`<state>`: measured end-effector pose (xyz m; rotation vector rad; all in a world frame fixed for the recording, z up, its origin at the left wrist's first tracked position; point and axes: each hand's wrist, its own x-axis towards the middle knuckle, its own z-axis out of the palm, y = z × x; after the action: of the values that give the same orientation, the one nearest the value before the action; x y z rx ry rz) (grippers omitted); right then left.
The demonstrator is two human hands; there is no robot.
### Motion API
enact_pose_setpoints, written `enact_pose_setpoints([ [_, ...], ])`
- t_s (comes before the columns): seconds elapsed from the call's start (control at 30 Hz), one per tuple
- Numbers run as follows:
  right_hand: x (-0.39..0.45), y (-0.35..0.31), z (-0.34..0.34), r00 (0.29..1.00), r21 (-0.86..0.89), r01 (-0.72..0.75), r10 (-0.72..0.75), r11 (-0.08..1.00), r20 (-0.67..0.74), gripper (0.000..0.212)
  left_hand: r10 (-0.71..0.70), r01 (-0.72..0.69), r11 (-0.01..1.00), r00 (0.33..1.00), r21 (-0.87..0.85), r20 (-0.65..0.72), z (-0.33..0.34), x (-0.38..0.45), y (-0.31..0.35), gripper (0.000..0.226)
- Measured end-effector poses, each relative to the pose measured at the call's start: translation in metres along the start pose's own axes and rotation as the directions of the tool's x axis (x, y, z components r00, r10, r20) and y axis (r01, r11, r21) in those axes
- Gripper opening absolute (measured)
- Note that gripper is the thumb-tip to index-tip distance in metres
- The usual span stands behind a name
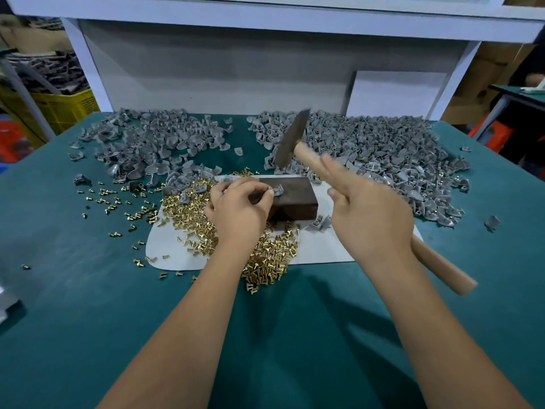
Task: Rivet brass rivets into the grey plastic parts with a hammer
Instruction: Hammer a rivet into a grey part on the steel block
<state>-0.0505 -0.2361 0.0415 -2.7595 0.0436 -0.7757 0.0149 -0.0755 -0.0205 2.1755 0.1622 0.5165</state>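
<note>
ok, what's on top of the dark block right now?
One grey plastic part with a brass rivet in it sits on the dark block, pinched by the left hand. The hammer, in the right hand, is raised above. The block's left end is covered by the fingers.

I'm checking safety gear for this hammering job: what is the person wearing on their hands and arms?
Nothing visible. The left hand and right hand are bare, with no gloves, rings or tape on the fingers. Both forearms are uncovered as far as the picture shows: no sleeves, watch or wristbands.
</note>
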Motion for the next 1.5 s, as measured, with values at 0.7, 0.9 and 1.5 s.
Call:
enact_pose_setpoints([
  [0.7, -0.025, -0.016, 0.018, 0.998, -0.098, -0.061, 0.059, 0.993, -0.028, 0.067, -0.025, 0.025, 1.0, 1.0, 0.005, 0.0, 0.003, 0.001, 0.0, 0.006],
  [0.9, -0.025, -0.012, 0.019, 0.998, -0.093, -0.059, 0.058, 0.994, -0.011, 0.067, -0.009, 0.009, 1.0, 1.0, -0.019, -0.017, 0.004, 0.0, 0.0, 0.005],
  [1.5, -0.017, 0.001, 0.027, 0.992, -0.015, -0.12, 0.119, 0.993, -0.032, 0.055, -0.009, 0.009, 1.0, 0.999, -0.002, 0.033, 0.0, 0.001, 0.001, 0.009],
])
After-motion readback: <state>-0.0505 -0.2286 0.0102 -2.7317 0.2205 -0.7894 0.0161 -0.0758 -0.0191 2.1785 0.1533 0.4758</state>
